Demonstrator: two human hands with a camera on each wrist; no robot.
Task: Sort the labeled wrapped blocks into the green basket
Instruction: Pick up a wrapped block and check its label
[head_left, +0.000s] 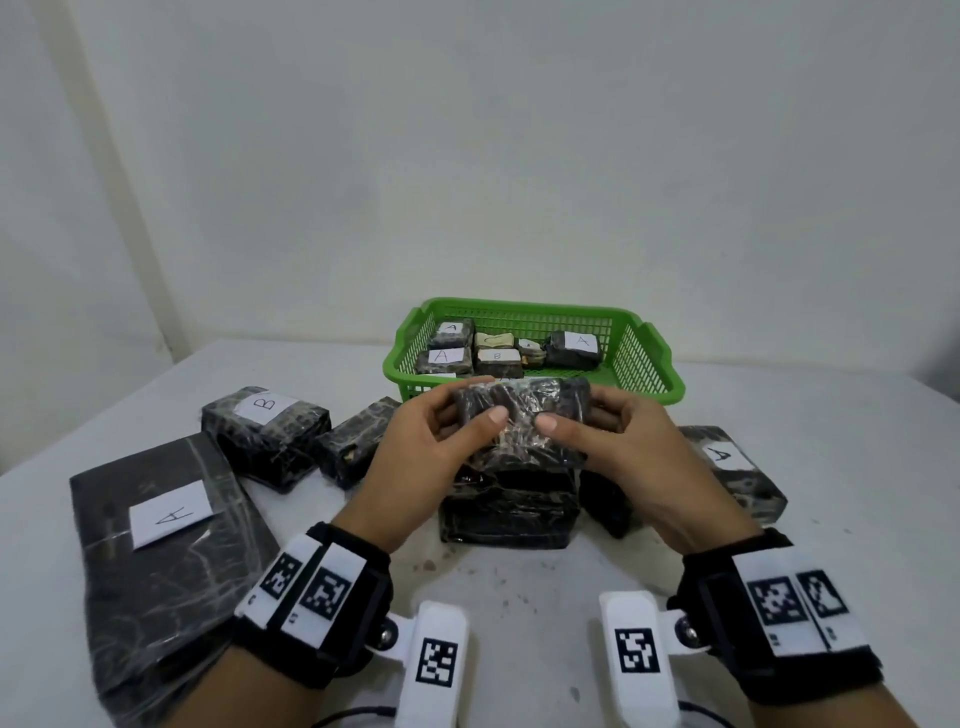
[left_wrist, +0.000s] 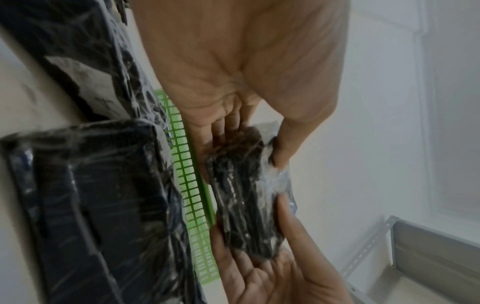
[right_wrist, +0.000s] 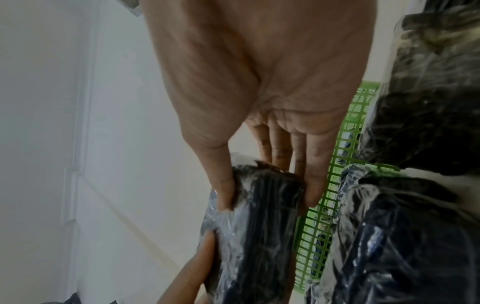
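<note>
Both hands hold one dark plastic-wrapped block (head_left: 522, 421) in the air just in front of the green basket (head_left: 644, 364). My left hand (head_left: 447, 431) pinches its left end, thumb on the near face and fingers behind. My right hand (head_left: 587, 431) pinches the right end the same way. No label shows on the face towards me. The wrist views show the block (left_wrist: 241, 201) (right_wrist: 262, 226) between thumbs and fingers, with the basket wall (left_wrist: 187, 181) (right_wrist: 324, 216) behind. Several labeled blocks marked A (head_left: 571, 348) and B (head_left: 498, 358) lie in the basket.
On the white table lie more wrapped blocks: a large flat one labeled A (head_left: 166, 545) at left, one labeled B (head_left: 265, 436), an unlabeled one (head_left: 353, 441), a big one (head_left: 509, 509) under the held block, and one labeled A (head_left: 737, 473) at right.
</note>
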